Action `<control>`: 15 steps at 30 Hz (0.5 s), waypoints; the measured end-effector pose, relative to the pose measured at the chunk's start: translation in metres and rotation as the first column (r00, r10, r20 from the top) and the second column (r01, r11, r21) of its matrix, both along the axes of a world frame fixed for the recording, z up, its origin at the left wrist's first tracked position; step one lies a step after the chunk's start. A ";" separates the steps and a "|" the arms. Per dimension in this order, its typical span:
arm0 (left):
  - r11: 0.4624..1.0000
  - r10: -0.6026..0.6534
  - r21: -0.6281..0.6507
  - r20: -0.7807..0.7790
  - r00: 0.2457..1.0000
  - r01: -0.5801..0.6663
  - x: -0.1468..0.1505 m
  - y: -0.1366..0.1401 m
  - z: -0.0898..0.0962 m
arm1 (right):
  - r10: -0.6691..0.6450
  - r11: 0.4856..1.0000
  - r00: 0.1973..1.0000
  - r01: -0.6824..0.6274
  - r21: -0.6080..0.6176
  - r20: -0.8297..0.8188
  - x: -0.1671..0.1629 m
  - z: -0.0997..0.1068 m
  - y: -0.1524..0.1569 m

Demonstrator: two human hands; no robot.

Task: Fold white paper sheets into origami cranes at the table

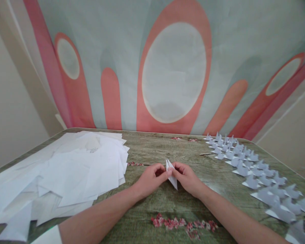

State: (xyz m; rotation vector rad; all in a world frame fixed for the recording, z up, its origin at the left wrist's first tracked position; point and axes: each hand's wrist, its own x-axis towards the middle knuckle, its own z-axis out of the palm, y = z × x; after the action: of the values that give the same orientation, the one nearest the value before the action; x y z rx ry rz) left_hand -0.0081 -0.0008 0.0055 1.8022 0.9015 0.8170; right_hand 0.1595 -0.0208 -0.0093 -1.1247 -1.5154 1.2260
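Between my two hands, above the middle of the table, is a small folded piece of white paper [173, 182], narrow and pointed at top and bottom. My left hand [155, 174] pinches it from the left with thumb and bent fingers. From the right, my right hand [186, 176] grips the same paper, thumb close to the other thumb. The fingertips behind the paper are partly hidden. Far to the right stand rows of folded white paper birds [251, 182], with upright pointed tips. A spread pile of white paper sheets [91, 169] lies left of my left hand.
The wood-patterned table [147, 145] has printed pink flowers [170, 222] near its front. Behind its far edge hangs a backdrop [128, 40] with coral and white shapes. Some sheets lie close to my left forearm; the birds reach the right edge.
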 end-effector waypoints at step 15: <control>0.981 0.116 0.169 -0.092 0.989 -0.099 -0.001 0.000 -0.006 | 0.036 0.998 0.997 -0.039 -0.057 -0.061 0.002 0.003 0.002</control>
State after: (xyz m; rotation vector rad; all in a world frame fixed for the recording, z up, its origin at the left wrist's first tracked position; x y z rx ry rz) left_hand -0.0092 -0.0004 0.0000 1.9666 1.0306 0.8965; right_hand 0.1613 -0.0188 -0.0065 -1.0916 -1.4705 1.3251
